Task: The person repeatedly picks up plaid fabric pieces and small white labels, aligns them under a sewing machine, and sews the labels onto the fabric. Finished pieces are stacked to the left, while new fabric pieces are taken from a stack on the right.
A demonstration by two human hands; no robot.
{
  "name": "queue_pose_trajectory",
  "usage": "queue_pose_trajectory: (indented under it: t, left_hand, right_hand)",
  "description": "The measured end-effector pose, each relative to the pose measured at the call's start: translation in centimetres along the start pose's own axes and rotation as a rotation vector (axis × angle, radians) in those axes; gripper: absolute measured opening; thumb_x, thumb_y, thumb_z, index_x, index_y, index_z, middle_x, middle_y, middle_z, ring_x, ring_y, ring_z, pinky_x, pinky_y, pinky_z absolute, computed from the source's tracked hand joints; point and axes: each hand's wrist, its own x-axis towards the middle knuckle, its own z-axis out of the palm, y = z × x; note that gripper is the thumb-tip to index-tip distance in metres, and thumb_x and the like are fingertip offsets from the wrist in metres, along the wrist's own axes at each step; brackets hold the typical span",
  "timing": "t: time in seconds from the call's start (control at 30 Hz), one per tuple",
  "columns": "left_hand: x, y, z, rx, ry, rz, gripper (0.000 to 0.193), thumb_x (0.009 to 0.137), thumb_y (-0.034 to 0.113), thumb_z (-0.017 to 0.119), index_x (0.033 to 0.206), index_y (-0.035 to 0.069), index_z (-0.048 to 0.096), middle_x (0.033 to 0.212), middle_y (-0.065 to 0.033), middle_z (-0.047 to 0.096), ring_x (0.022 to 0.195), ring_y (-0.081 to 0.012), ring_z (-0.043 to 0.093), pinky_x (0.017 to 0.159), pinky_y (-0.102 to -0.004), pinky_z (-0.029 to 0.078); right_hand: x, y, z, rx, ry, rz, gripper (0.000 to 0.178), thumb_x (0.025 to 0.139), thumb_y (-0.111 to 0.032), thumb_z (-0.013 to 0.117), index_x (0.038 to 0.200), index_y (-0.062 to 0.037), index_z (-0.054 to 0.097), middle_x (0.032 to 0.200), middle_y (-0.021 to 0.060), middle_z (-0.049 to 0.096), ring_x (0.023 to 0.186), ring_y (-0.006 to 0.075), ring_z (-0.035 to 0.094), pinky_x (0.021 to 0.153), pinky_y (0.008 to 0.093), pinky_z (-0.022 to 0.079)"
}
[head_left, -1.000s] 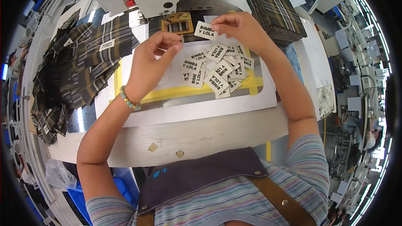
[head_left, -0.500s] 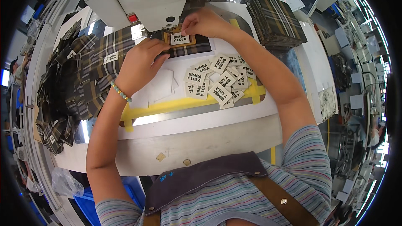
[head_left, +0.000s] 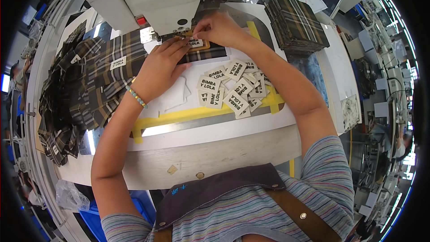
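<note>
A white fabric label point(head_left: 196, 42) with dark print lies inside a brown frame point(head_left: 205, 46) on dark plaid fabric point(head_left: 204, 55), beneath the head of a white sewing machine point(head_left: 154, 4). From the left, my left hand point(head_left: 165, 65) reaches in with extended fingers, their tips on the label's left side and partly covering it. My right hand point(head_left: 220, 30) is at the frame's upper right, its thumb and forefinger pinched by the label's edge. Whatever sits in that pinch is too small to make out. Several loose labels point(head_left: 235, 85) lie in a pile nearer to me.
Plaid pieces with labels on them point(head_left: 96, 69) heap up at the left. A tall stack of folded plaid pieces point(head_left: 300, 22) stands at the back right. Yellow tape point(head_left: 188, 113) borders the work area. A blue bin point(head_left: 96, 217) sits below the table's left front.
My left hand has moved right and slightly forward, its fingertips now over the label's left part. My right hand has shifted only a little, staying at the frame.
</note>
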Motion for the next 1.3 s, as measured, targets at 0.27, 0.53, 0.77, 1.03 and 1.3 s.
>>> queue_pose_trajectory:
  t: [0.27,0.53,0.77,1.03,1.3]
  left_hand:
    - [-0.2,-0.4,0.5,-0.094,0.037,-0.012,0.047,0.097,0.019,0.075,0.138,-0.001,0.065,0.150,-0.0147,0.060,0.145,-0.0372,0.049,0.121,-0.0463,0.042]
    - [-0.2,-0.4,0.6,-0.109,0.039,-0.031,0.045,0.096,0.017,0.075,0.136,0.000,0.066,0.149,-0.0147,0.060,0.144,-0.0372,0.050,0.122,-0.0464,0.041]
    - [-0.3,-0.3,0.1,-0.144,0.006,-0.046,0.044,0.096,0.015,0.074,0.137,0.001,0.066,0.148,-0.0154,0.061,0.142,-0.0374,0.053,0.119,-0.0464,0.044]
    - [-1.3,-0.1,-1.6,-0.108,0.018,-0.102,0.041,0.097,0.015,0.074,0.133,-0.002,0.067,0.144,-0.0181,0.065,0.134,-0.0390,0.059,0.114,-0.0460,0.048]
    - [-1.4,-0.5,-1.4,-0.037,-0.017,-0.079,0.037,0.096,0.017,0.075,0.126,-0.005,0.069,0.139,-0.0198,0.067,0.126,-0.0384,0.062,0.109,-0.0455,0.051]
  right_hand:
    - [-2.6,0.1,-1.8,-0.292,0.043,-0.366,0.020,0.096,-0.009,0.069,0.113,-0.0101,0.081,0.120,0.0038,0.075,0.109,0.0290,0.070,0.092,0.0389,0.057]
    - [-4.5,-0.3,-1.0,-0.590,-0.012,-0.529,0.029,0.089,-0.004,0.065,0.116,-0.0056,0.076,0.120,0.0041,0.075,0.119,0.0255,0.066,0.099,0.0383,0.057]
    - [-4.0,-2.0,0.0,-0.683,-0.014,-0.441,0.029,0.088,-0.003,0.064,0.114,-0.0046,0.076,0.122,0.0044,0.075,0.120,0.0246,0.066,0.100,0.0370,0.057]
    - [-4.0,-0.2,1.5,-0.332,-0.007,-0.473,0.040,0.092,0.001,0.062,0.129,-0.0063,0.075,0.139,0.0064,0.070,0.130,0.0275,0.062,0.110,0.0387,0.054]
    - [-3.9,-0.4,1.2,-0.446,-0.022,-0.512,0.043,0.089,0.004,0.063,0.129,-0.0096,0.076,0.142,0.0032,0.069,0.132,0.0258,0.061,0.108,0.0371,0.056]
